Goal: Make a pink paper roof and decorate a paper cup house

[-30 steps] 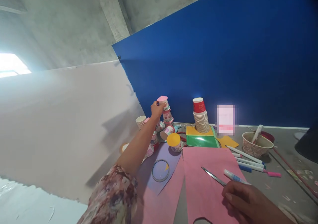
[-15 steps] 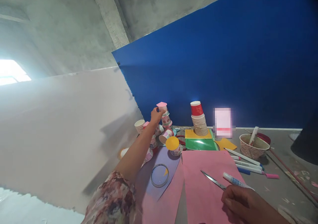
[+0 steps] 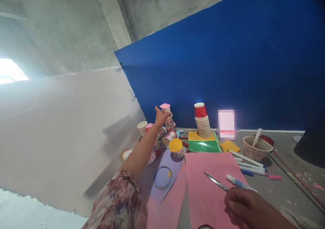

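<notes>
My left hand (image 3: 160, 116) is stretched out to a small tower of patterned paper cups (image 3: 168, 122), fingers spread beside the top cup, which has a pink paper lid (image 3: 165, 105). The hand holds nothing. My right hand (image 3: 250, 209) rests at the lower right on a pink paper sheet (image 3: 210, 188) and grips a glue tube (image 3: 238, 183). Scissors (image 3: 216, 182) lie on the pink sheet just left of the tube. A cup with a yellow lid (image 3: 176, 146) lies in front of the tower.
A stack of cups with a red one on top (image 3: 202, 120) stands on yellow and green sheets (image 3: 204, 142). Markers (image 3: 250, 166) and a patterned bowl (image 3: 257, 148) lie to the right. A tape ring (image 3: 163, 177) sits on lilac paper. White and blue boards stand behind.
My left hand has let go of the pink-lidded top cup and opened its fingers beside it. My right hand has stayed on the pink sheet with the glue tube.
</notes>
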`<state>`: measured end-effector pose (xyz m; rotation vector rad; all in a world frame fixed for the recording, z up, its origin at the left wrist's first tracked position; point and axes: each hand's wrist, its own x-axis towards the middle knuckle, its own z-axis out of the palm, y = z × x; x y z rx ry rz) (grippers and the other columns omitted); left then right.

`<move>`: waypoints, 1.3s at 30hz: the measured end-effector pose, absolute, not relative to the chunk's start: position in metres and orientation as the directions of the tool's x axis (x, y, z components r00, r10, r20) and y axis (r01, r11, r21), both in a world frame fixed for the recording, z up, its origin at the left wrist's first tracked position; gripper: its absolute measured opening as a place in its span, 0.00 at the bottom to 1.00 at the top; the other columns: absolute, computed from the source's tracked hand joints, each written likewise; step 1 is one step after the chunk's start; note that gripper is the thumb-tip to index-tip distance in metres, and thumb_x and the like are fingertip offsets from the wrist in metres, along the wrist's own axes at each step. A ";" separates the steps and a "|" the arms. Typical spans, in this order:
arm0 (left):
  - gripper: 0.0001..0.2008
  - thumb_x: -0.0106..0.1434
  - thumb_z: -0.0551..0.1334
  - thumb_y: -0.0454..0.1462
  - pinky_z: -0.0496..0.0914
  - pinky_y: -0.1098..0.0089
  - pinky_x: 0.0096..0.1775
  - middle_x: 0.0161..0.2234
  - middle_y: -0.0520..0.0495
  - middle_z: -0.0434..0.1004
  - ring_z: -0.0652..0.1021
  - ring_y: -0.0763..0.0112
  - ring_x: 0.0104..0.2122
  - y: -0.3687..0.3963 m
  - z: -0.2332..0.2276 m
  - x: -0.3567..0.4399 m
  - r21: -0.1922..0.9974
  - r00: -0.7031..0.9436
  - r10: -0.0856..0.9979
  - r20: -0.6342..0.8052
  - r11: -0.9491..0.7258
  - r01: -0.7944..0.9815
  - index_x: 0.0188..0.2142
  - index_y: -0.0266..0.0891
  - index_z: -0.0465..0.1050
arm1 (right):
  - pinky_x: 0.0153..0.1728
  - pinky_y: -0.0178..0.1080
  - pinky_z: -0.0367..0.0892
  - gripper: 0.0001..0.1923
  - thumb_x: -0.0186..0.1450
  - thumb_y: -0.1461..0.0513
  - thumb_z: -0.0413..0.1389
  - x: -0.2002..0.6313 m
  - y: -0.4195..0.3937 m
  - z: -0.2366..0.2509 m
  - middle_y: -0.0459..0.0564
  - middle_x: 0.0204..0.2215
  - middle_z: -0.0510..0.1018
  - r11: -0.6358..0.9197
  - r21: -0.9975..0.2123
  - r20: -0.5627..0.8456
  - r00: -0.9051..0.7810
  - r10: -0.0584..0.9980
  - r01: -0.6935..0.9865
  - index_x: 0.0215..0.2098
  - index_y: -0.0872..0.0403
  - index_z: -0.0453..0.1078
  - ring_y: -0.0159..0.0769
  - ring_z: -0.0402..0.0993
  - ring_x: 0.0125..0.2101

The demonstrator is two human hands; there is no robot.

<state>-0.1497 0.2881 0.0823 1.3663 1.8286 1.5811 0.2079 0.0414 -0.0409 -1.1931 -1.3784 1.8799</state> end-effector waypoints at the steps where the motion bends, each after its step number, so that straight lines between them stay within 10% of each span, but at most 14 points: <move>1: 0.63 0.52 0.80 0.30 0.72 0.53 0.62 0.59 0.31 0.79 0.81 0.48 0.58 0.288 0.080 -0.149 0.906 -0.471 0.830 0.300 -0.095 0.412 0.77 0.36 0.41 | 0.23 0.33 0.52 0.27 0.57 0.40 0.69 0.208 0.042 -0.041 0.45 0.25 0.71 -0.346 -0.934 -0.345 -0.489 0.802 0.091 0.28 0.53 0.68 0.29 0.62 0.24; 9: 0.20 0.74 0.65 0.44 0.79 0.49 0.54 0.60 0.39 0.76 0.81 0.55 0.54 0.289 0.071 -0.148 0.919 -0.532 0.792 0.300 -0.091 0.383 0.61 0.39 0.73 | 0.22 0.33 0.57 0.24 0.61 0.42 0.66 0.210 0.048 -0.047 0.45 0.24 0.74 -0.315 -0.933 -0.360 -0.525 0.771 0.176 0.29 0.52 0.68 0.28 0.62 0.22; 17: 0.49 0.54 0.77 0.29 0.71 0.50 0.62 0.58 0.36 0.79 0.80 0.52 0.58 0.270 0.089 -0.139 0.895 -0.558 0.713 0.425 -0.235 0.380 0.70 0.40 0.57 | 0.22 0.34 0.56 0.22 0.61 0.44 0.66 0.212 0.045 -0.055 0.45 0.25 0.74 -0.352 -0.929 -0.356 -0.522 0.775 0.110 0.30 0.52 0.70 0.29 0.62 0.22; 29: 0.37 0.49 0.78 0.44 0.79 0.55 0.49 0.47 0.41 0.84 0.84 0.52 0.48 0.175 0.088 -0.083 0.898 -0.310 0.843 0.439 -0.422 0.125 0.57 0.40 0.68 | 0.22 0.34 0.58 0.17 0.62 0.48 0.65 0.211 0.040 -0.041 0.45 0.23 0.76 -0.320 -0.947 -0.299 -0.454 0.839 0.032 0.31 0.53 0.72 0.30 0.66 0.21; 39: 0.33 0.49 0.77 0.36 0.77 0.55 0.51 0.46 0.45 0.82 0.82 0.57 0.48 0.184 0.092 -0.106 0.915 -0.394 0.825 0.404 -0.371 0.162 0.53 0.44 0.68 | 0.23 0.33 0.60 0.17 0.63 0.49 0.66 0.212 0.037 -0.037 0.45 0.25 0.77 -0.332 -0.943 -0.305 -0.493 0.814 0.036 0.32 0.54 0.72 0.29 0.67 0.23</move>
